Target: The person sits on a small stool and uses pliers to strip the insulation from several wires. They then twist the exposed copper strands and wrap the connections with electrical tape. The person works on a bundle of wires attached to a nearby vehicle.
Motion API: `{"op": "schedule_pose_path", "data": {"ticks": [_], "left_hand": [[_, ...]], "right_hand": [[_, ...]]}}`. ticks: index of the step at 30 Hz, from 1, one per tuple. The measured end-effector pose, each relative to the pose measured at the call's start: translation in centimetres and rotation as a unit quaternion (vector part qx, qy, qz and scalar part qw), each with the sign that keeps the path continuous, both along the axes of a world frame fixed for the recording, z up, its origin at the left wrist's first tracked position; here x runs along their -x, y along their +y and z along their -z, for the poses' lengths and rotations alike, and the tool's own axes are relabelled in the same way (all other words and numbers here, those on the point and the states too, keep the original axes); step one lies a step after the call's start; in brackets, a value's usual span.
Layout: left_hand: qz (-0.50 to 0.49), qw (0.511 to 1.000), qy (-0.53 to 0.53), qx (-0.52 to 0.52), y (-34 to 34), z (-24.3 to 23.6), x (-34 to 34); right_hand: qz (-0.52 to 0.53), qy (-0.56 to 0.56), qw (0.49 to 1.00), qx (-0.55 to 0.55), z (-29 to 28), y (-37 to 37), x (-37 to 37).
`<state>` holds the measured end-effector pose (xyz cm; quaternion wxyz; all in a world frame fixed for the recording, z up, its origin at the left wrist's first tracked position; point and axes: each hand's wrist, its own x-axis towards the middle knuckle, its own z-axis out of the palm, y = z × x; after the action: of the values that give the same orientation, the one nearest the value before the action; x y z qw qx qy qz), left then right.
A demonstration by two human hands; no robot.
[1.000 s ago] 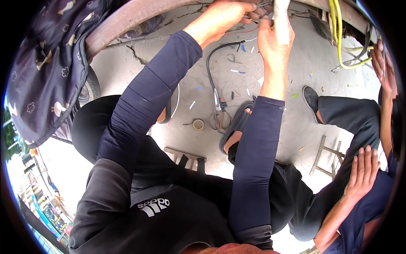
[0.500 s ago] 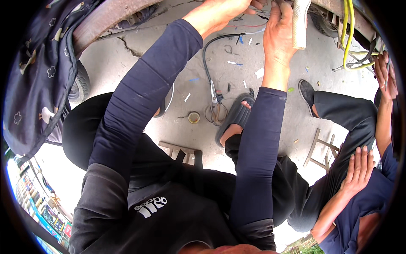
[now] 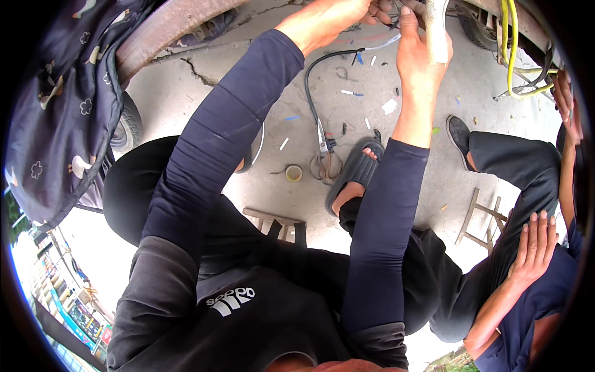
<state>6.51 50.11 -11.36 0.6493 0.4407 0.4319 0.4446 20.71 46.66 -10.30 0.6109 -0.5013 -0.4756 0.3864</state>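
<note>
A pale logo (image 3: 230, 301), a word above slanted bars, showed upside down to me on the worker's dark shirt (image 3: 285, 332). Small coloured signs (image 3: 105, 336) stood in the bright background at lower left, too small to read.

The worker sat with both arms stretched forward. The left hand (image 3: 339, 18) had its fingers bent together at the top edge of view; I could not tell what they gripped. The right hand (image 3: 423, 65) was curled beside it, thumb raised, with a pale tube (image 3: 436, 34) lying along it; whether it gripped the tube I could not tell. Thin wires (image 3: 394, 25) showed between the two hands, partly cut off by the edge.

Below, a black cable (image 3: 309, 84) with a whitish end curved down to the scissors (image 3: 323, 149), which lay between the worker's feet. A tape roll (image 3: 294, 173) sat just left of their handles, near a sandal (image 3: 356, 173) on the right foot. A low stool (image 3: 274, 217) stood nearer the worker.

A curved beam (image 3: 167, 31) crossed the upper left beside a dark cloth (image 3: 62, 118) printed with birds and clouds. Yellow cables (image 3: 512, 53) hung at upper right. Beside them sat another person, one hand (image 3: 534, 248) resting on a thigh.

The floor (image 3: 273, 133) was grey concrete, cracked and strewn with white and blue scraps (image 3: 284, 144).
</note>
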Motion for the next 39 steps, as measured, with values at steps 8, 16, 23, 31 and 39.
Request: {"op": "schedule_pose_path", "data": {"ticks": [8,16,23,31,39], "left_hand": [[0.086,0.994,-0.072,-0.017,1.1,0.9,0.3],[0.122,0.991,-0.038,0.026,-0.5,-1.4,1.1],[0.209,0.964,-0.154,0.066,3.1,2.0,2.7],[0.207,0.947,-0.238,0.06,4.3,3.6,3.2],[0.217,0.943,-0.24,0.08,3.7,2.3,3.4]], "right_hand": [[0.066,-0.072,0.995,-0.026,-0.9,0.2,1.1],[0.074,-0.089,0.993,-0.015,0.5,-2.2,1.3],[0.0,-0.047,0.999,0.016,1.0,-2.2,1.8],[0.087,-0.135,0.986,0.035,0.3,-3.7,6.2],[0.11,-0.189,0.976,-0.005,-0.7,-4.2,7.2]]}}
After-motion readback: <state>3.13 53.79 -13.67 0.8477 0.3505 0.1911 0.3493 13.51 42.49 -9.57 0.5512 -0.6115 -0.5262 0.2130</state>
